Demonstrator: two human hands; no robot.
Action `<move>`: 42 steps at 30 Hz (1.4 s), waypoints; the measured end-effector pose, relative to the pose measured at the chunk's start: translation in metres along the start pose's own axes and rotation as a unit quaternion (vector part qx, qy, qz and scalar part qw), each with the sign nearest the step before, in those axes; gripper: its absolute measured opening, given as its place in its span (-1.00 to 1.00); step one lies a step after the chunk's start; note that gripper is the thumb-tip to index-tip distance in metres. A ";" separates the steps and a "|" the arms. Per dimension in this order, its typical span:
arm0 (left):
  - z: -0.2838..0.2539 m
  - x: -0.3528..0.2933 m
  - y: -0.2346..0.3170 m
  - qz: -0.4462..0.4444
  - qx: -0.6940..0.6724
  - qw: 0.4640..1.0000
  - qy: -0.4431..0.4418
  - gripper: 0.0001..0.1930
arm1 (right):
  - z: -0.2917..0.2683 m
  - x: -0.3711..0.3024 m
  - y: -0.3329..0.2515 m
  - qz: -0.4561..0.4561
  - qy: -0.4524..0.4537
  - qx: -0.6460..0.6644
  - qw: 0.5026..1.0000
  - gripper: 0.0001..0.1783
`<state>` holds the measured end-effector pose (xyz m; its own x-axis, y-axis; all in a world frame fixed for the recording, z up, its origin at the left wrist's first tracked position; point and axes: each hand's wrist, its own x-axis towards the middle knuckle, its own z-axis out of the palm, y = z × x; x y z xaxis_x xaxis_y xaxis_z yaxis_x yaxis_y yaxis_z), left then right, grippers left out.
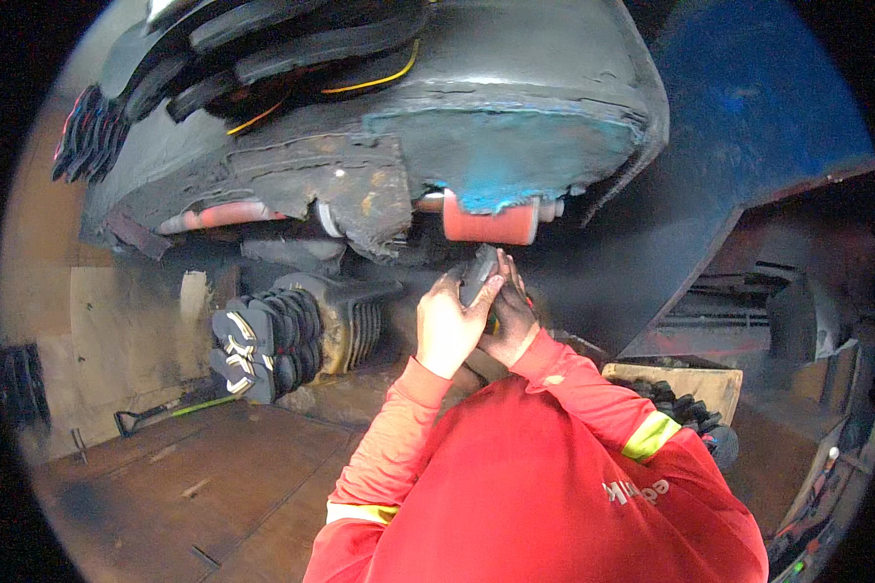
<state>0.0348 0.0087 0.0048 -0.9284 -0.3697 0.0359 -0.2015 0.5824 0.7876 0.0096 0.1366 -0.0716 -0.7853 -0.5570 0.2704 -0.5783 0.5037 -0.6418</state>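
Note:
Both my hands hold a dark grey flip-flop sole (478, 272), its end pointing up at a red sanding roller (492, 218). My left hand (447, 327) grips it from the left, thumb laid along its face. My right hand (511, 316), blackened with dust, closes round the other side. Much of the sole is hidden by my fingers. It sits just below the roller; whether the two touch I cannot tell. A worn grey hood (544, 117) with a torn, blue-stained flap covers the roller from above.
Dark flip-flops (325, 53) lie on the machine's top. Stacked flip-flops with pale straps (248, 350) stand at the left. A wooden box (714, 387) of dark pieces is at my right, below a blue panel (738, 117). A green-handled tool (199, 408) leans low on the left.

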 end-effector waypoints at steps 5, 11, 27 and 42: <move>0.001 0.013 0.001 0.036 0.052 0.998 0.000 -0.50 | -0.018 0.002 -0.014 0.072 -0.064 0.216 0.972 -0.01; 0.009 0.022 0.009 -0.046 0.138 0.988 -0.045 -0.45 | -0.043 0.010 0.001 0.186 -0.220 0.288 0.913 -0.07; 0.007 0.013 0.021 -0.076 0.019 0.997 -0.002 -0.50 | -0.056 0.020 -0.004 0.076 -0.238 0.037 0.968 0.08; -0.002 0.020 0.010 0.034 0.161 0.986 -0.012 -0.46 | -0.008 0.003 -0.007 0.061 -0.076 0.138 0.986 -0.05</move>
<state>0.0152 0.0053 0.0146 -0.9494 -0.3074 0.0646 -0.2237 0.8061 0.5478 0.0096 0.1368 -0.0611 -0.7910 -0.6065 0.0811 -0.3827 0.3870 -0.8389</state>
